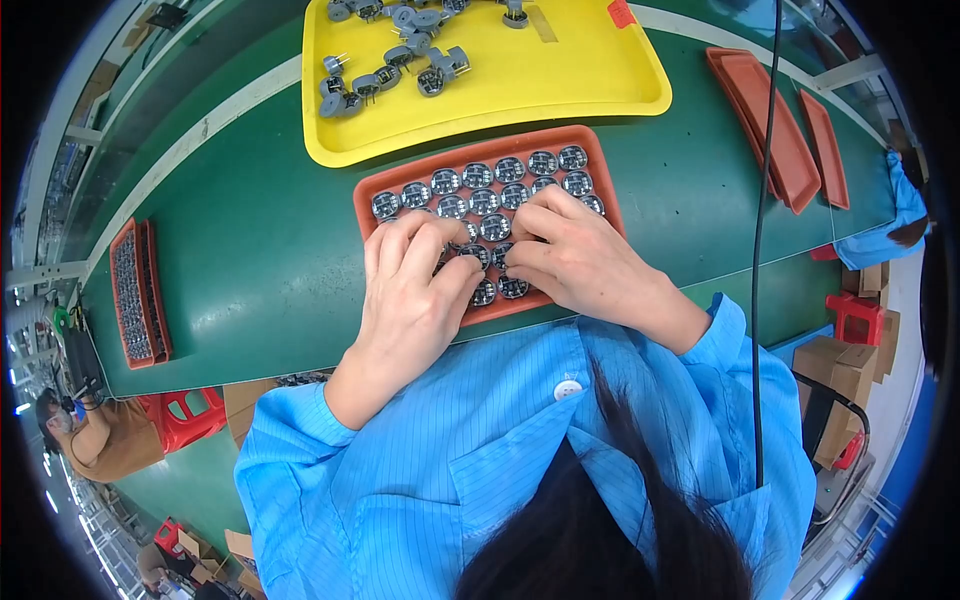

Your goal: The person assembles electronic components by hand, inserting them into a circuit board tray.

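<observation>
A shallow reddish-brown tray (606, 172) lies in front of me, filled with rows of round parts (478, 175) that have dark circuit faces and shiny rims. My left hand (412, 285) reaches over the tray's left half, thumb and forefinger closed around one round circuit part (474, 257) in a near row. Beside it, my right hand (580, 250) pinches the edge of a neighbouring round part (502, 256) between thumb and fingers. Both held parts sit at tray level. My hands and fingers cover several other parts on both sides.
Beyond the tray, a yellow tray (540, 90) holds loose grey round parts with pins (431, 82). Brown trays (770, 130) lie at the right; filled trays (130, 295) stand at the far left. A black cable (757, 300) hangs at right. Other people are farther off.
</observation>
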A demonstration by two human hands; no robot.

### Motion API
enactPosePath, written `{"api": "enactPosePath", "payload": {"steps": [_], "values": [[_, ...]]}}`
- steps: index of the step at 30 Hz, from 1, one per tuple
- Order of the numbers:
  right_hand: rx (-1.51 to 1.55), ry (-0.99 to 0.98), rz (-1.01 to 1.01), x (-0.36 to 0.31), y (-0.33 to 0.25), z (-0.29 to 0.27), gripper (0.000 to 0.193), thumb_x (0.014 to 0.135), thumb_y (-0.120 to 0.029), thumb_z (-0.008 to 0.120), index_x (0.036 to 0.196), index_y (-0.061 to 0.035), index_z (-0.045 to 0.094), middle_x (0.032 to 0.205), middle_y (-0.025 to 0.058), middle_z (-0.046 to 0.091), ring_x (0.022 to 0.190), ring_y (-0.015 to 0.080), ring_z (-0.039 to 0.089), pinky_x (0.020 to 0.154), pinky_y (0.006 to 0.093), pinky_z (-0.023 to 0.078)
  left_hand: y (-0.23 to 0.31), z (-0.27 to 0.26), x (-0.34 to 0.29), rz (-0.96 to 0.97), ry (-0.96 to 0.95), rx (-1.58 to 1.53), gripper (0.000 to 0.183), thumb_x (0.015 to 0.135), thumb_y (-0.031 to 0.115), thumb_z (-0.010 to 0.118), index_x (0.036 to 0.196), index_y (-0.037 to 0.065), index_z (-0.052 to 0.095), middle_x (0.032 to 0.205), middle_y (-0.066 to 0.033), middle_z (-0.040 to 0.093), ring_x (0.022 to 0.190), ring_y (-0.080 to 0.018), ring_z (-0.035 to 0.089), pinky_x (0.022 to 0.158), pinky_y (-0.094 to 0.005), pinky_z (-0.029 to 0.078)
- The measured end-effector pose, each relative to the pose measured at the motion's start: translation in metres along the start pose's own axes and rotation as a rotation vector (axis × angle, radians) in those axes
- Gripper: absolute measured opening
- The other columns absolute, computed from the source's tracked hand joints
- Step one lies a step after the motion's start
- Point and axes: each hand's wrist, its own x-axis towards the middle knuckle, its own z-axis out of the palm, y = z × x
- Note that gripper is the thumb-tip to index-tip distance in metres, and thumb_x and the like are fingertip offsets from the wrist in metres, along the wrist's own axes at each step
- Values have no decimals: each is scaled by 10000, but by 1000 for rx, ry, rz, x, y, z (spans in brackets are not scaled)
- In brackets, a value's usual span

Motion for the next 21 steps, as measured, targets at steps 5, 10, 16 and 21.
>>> {"api": "enactPosePath", "payload": {"steps": [5,10,16,21], "values": [[10,-1,-2,-2,1,0,128,702,-95,757,804,-51,692,869,38,539,930,222,524,813,323,488,3,-1,-2,10,-45,-19,149,711,88,756,833,51,679,1055,-51,586,1085,-260,530,955,-446,387],[4,14,17,-4,0,3,140,704,-99,765,809,-48,689,877,42,536,929,225,524,812,323,484,1,4,-1,-16,-63,-21,147,714,91,756,838,53,686,1063,-62,587,1095,-263,529,962,-451,379],[75,52,-18,-4,3,-6,175,724,-118,785,859,-50,696,910,55,559,941,248,535,821,344,477,-2,-9,-3,-54,-139,-79,193,749,99,758,926,58,693,1107,-78,593,1130,-296,522,991,-447,377],[121,351,310,-27,34,-51,143,860,-46,692,1002,-30,699,935,96,639,858,239,644,753,317,512,-26,-40,-17,-359,-16,-205,295,829,-16,656,1116,52,668,1115,-119,621,1070,-309,583,927,-381,464]]}}
